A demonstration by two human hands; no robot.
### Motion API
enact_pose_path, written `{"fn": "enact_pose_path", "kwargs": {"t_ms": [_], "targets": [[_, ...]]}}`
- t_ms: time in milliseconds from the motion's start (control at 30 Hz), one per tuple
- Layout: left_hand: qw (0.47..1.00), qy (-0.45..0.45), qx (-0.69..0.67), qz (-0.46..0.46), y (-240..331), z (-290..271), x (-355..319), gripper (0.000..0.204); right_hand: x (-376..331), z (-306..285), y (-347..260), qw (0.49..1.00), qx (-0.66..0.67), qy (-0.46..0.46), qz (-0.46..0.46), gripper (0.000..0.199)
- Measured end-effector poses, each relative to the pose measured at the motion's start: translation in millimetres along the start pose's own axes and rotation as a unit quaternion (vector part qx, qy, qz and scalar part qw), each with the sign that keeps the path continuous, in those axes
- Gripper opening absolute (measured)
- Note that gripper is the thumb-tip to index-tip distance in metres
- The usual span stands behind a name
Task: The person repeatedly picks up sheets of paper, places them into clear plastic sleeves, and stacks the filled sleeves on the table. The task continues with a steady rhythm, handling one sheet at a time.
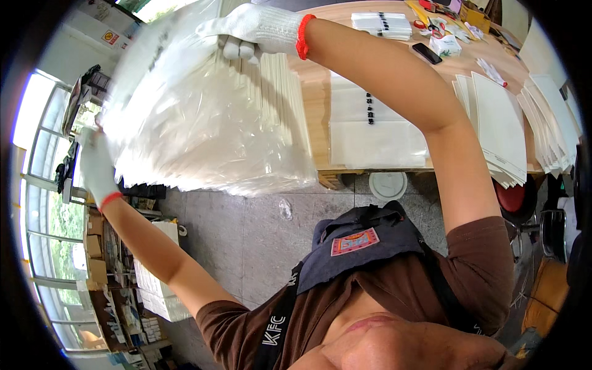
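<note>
A large stack of clear plastic bags [209, 142] spreads over the left end of the table, with its glossy sheets hanging past the front edge. My right hand [256, 31], in a white knit glove with a red cuff, reaches across to the top of the stack. Its fingers are curled and pinch the clear plastic there. At the far left my left hand [97, 163], gloved alike, is raised beside the outer edge of the plastic. Motion smears its fingers, so whether they grip the sheet is unclear.
The wooden table [317, 92] also carries a flat pile of clear bags [376, 132], white boards [496, 126], a phone [427, 53], scissors [435, 28] and a tissue pack [445, 45]. A white round lid [388, 185] shows below the table edge. Shelves [117, 296] line the left.
</note>
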State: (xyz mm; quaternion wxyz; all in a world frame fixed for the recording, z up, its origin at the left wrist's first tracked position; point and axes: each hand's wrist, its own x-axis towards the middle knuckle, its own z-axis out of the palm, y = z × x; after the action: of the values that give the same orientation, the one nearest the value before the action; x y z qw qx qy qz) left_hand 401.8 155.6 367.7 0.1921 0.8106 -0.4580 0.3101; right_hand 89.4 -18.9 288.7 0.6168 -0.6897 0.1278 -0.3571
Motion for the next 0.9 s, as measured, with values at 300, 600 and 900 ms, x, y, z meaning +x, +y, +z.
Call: {"fn": "enact_pose_path", "kwargs": {"t_ms": [300,600,900], "targets": [[0.767,0.075,-0.478,0.422,163,122,-247,0.024,-131,-41,66,0.995,0.019,0.030,0.099,0.034],[0.787,-0.380,-0.320,0.366,311,333,-356,0.014,-329,-50,218,0.906,0.154,0.304,0.251,0.031],[0.741,-0.353,-0.414,0.393,335,347,-323,0.022,-332,-35,315,0.867,0.241,0.327,0.287,0.040]]}}
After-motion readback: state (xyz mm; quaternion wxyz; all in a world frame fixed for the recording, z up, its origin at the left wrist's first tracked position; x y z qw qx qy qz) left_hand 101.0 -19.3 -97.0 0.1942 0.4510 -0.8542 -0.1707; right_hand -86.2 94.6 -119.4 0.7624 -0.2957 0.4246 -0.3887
